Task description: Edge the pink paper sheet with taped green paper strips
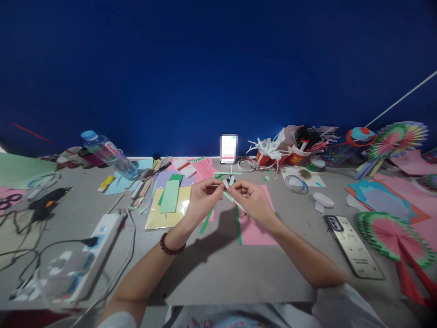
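My left hand and my right hand meet above the middle of the table, fingertips pinched close together. Between them is a narrow white strip, whose tail runs down under my right hand; paper or tape, I cannot tell. Both hands are closed on it. Beneath my right hand lies a pink paper sheet with a green strip along its left edge. Thin green paper strips lie under and behind my hands. Beside my left hand, light green paper rests on a yellow pack.
A phone stands at the back. Left are a water bottle, a power strip with cables and a glue gun. Right are red cups, a mouse, another phone and folded paper fans.
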The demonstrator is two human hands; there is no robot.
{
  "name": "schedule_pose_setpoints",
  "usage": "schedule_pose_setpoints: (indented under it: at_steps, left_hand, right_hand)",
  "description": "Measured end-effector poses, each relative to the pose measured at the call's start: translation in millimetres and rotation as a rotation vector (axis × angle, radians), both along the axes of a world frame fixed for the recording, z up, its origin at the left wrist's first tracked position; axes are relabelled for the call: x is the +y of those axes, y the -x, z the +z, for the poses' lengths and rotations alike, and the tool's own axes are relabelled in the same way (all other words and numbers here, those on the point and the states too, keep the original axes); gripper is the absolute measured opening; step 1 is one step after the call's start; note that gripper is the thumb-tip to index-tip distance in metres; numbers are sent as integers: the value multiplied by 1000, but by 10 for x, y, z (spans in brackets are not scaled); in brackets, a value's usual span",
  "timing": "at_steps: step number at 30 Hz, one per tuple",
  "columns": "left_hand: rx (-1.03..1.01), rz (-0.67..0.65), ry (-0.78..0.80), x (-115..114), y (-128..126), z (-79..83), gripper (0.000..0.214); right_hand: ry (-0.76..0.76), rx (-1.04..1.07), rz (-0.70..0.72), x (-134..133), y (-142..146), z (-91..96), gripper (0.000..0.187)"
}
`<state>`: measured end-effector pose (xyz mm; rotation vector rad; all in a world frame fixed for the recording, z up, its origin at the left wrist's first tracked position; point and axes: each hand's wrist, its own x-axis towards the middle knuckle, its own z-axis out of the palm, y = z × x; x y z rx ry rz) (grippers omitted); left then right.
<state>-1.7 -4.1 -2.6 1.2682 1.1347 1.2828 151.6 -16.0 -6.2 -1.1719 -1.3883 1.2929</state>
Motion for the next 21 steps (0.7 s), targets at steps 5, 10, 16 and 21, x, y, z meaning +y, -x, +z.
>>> schedule_pose_setpoints:
  at_steps: [5,10,16,21]
  left_hand:
    - [7,5,-10,-4,-5,12,9]
    - [1,-4,-21,-5,-3,6,9]
    - [6,-9,-33,-8,-3,15,9]
    - [0,-13,-36,-9,-3,16,8]
  right_hand:
    - [2,-4,-2,3,3,-6,26]
    - [5,-10,-3,3,0,0,25]
    - [7,-19,4,-12,-4,4,26]
    - [13,-22,4,-4,-4,-5,26]
